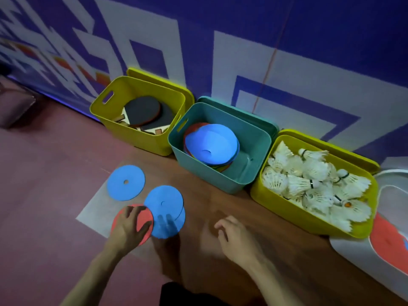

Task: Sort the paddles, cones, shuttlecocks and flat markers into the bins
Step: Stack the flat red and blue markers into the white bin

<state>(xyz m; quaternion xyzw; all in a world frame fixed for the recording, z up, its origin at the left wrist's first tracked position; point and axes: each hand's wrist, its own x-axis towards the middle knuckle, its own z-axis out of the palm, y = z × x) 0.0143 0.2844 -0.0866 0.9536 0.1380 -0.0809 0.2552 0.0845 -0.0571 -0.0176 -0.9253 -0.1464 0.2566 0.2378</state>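
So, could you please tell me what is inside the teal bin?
The teal bin holds a stack of cones with a blue cone on top; red and orange edges show beneath. How many lie underneath is hidden.

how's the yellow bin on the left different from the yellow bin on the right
The left yellow bin holds dark paddles and shows bare inner wall; the right yellow bin is heaped with white shuttlecocks. The left one stands nearer the wall, the right one nearer the person. Both sit beside the teal bin.
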